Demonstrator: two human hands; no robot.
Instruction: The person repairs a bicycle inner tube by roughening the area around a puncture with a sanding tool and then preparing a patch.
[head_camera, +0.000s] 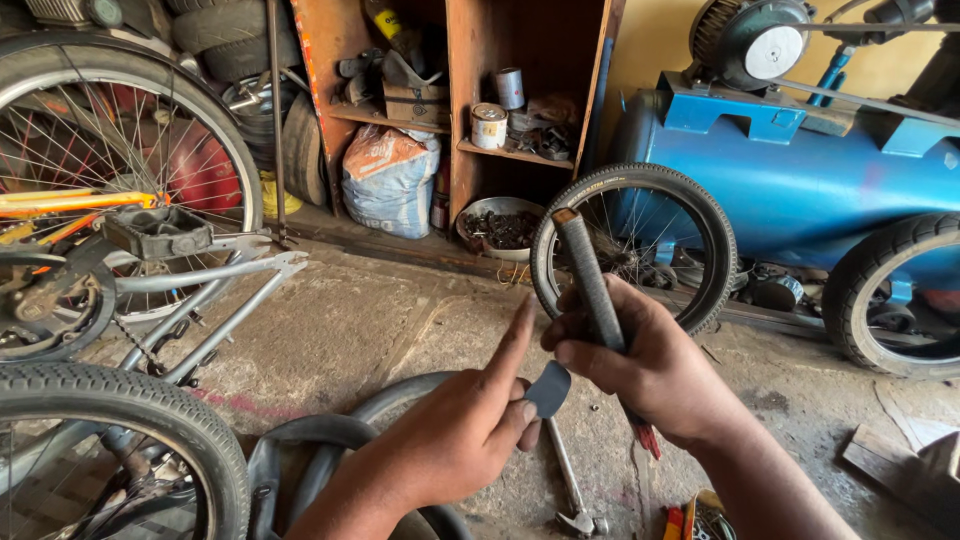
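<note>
Workshop floor, seen from above: right hand grips rough round file, tip up, in front of small wheel. Left hand pinches dark rubber patch just below file, forefinger raised. Black inner tube lies under left hand, left of file. Hammer on concrete below file. Blue compressor tank behind wheel.

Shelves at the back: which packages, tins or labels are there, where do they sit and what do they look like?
Sack: floor under the left shelf, bulging, grey-white with an orange top.
Tin: right shelf, round, pale label.
Can: behind the tin, small, silver.
Box: left shelf, brown cardboard.
Bottle: above the box, yellow label.
</note>
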